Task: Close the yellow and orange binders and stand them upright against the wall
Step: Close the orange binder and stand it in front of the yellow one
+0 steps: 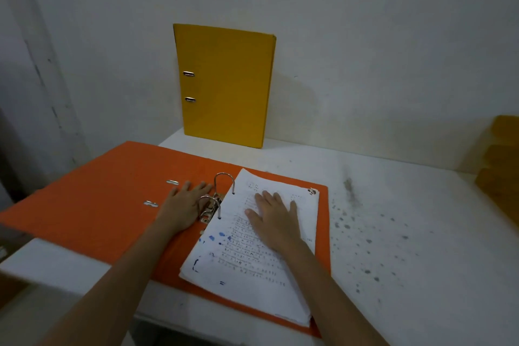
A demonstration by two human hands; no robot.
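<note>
Orange board filled the near part of the view: the orange binder point(92, 205) lay flat and wide open on the white bench point(393, 233), its left cover reaching out past the bench's left edge. On the binder's right half rested a thick stack of papers point(247, 261), white with printed lines and blue ink blots, threaded on the ring mechanism point(214, 199), whose two metal arches stood closed at the binder's spine. The right hand point(273, 219) lay palm down on the upper part of that stack, fingers spread and flat, gripping nothing. The left hand point(185, 205) lay just left of the rings, palm down on the inside of the binder by the spine, fingers extended toward two metal slots in the left cover; it too was open and held nothing. To the right of the binder the bench surface was speckled with dark spots and a grey smear. Beyond the orange binder, at the back of the bench, the yellow binder point(224, 84) stood closed and upright, leaning against the white wall point(365, 36), its front cover facing the camera. Far to the right of the binder, something yellow-brown and blurred sat at the bench's edge; what it was could not be told.
</note>
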